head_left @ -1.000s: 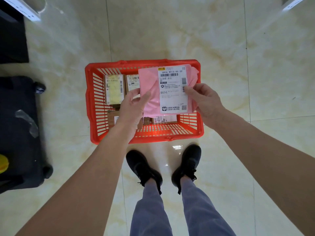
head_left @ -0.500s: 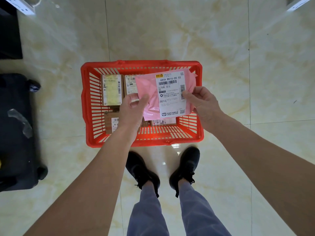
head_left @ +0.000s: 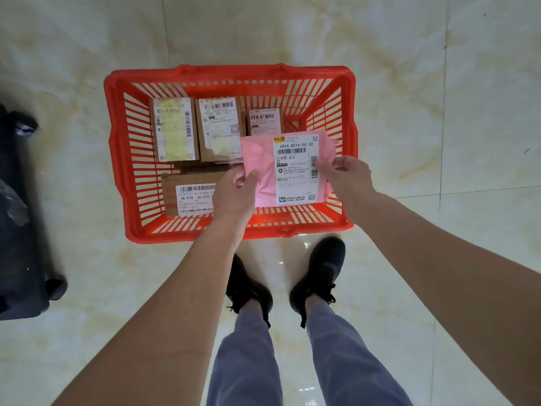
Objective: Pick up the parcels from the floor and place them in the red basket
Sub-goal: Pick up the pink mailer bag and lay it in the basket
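Both hands hold a pink parcel (head_left: 265,168) over the right half of the red basket (head_left: 117,148), which sits on the pale marble floor (head_left: 439,112) just ahead of the person's black shoes (head_left: 317,276). The left hand (head_left: 234,194) pinches the parcel's left edge with curled fingers; the right hand (head_left: 344,174) pinches its right edge, thumb on the white shipping label (head_left: 295,171). Each grip is closed on the parcel. The parcel's long axis runs from the person toward the basket's far wall, tilted a little to the right at the far end, and the label faces up with its print upright to the person. I cannot tell whether the parcel's underside touches anything in the basket.

Inside the basket lie brown cardboard boxes: three (head_left: 174,133) side by side along the far part, long axes running away from the person, and a wider one (head_left: 187,194) lying crosswise at the near left. A black wheeled case (head_left: 20,230) stands at the left.
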